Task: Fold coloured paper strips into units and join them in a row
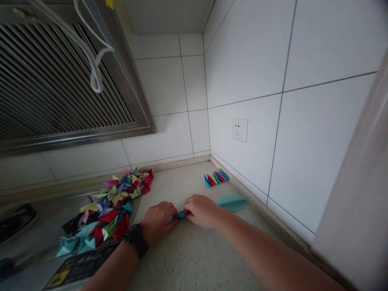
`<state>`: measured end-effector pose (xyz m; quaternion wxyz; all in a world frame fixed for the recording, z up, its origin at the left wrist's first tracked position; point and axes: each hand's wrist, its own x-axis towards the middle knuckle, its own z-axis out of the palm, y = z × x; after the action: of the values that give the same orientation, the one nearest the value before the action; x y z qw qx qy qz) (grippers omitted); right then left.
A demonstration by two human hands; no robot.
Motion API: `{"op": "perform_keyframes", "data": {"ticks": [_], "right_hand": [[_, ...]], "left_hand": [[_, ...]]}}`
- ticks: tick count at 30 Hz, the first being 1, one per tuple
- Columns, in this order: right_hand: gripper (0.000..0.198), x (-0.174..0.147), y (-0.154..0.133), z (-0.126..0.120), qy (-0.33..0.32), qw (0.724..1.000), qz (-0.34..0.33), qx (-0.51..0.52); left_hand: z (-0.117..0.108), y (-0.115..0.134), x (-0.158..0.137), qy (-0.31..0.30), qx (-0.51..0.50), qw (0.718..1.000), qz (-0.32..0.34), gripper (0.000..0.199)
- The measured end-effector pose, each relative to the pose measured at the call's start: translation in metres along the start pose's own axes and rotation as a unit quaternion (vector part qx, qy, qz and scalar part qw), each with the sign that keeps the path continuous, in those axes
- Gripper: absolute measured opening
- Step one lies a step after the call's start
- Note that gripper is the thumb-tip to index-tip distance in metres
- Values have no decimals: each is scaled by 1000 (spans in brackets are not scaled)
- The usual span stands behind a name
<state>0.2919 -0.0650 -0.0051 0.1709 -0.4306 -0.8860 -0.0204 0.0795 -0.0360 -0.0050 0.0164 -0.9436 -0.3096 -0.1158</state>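
My left hand (160,219) and my right hand (199,211) meet low over the counter, fingers pinched on a small blue folded paper piece (181,215) between them. Its exact shape is mostly hidden by my fingers. Behind my right wrist lies a pale teal sheet (233,202), flat on the counter. Farther back, a short row of folded paper pieces (216,178) in blue, red and yellow stands side by side. To the left is a big heap of colourful folded paper pieces (117,198).
The speckled counter (194,258) runs into a tiled corner with a wall socket (239,130). A range hood grille (60,81) with a dangling white cable (96,76) hangs at upper left. Beneath the heap is a dark stove top (36,226).
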Motion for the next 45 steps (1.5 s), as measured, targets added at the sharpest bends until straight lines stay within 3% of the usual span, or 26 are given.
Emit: {"op": "perform_keyframes", "data": {"ticks": [21, 32, 45], "right_hand": [[10, -7, 2, -10, 57, 996, 38, 53], [15, -9, -3, -19, 51, 992, 23, 109], [14, -9, 2, -15, 32, 994, 38, 97]], "left_hand": [[1, 5, 0, 90, -57, 994, -14, 13], [7, 9, 1, 56, -100, 992, -55, 23], [1, 14, 1, 47, -121, 989, -74, 22]]}}
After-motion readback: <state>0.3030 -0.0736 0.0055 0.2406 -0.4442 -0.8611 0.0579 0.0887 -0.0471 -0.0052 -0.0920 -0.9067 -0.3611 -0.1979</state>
